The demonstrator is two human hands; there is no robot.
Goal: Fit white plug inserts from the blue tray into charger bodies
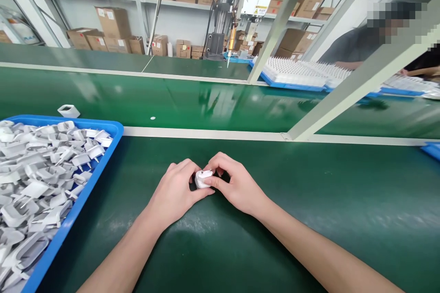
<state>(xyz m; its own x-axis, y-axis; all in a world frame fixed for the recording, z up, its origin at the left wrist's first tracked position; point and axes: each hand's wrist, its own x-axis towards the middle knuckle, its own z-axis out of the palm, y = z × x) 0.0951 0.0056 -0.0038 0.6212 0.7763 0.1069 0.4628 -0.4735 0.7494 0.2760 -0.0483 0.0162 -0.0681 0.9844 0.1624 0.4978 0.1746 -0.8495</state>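
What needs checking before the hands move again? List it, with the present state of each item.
1. Small white plastic plug piece gripped on both sides: ok, left hand and right hand both pinch it.
2. Piece held over the green bench mat: ok.
3. Which way the piece's prongs face: cannot tell, fingers cover most of it.
4. Blue plastic tray of loose white plug parts beside the left hand: ok, apart from the forearm.
5. Lone white plastic cap on the green conveyor belt behind the tray: ok, away from both hands.
6. Co-worker's arm at the far trays: ok, distant.
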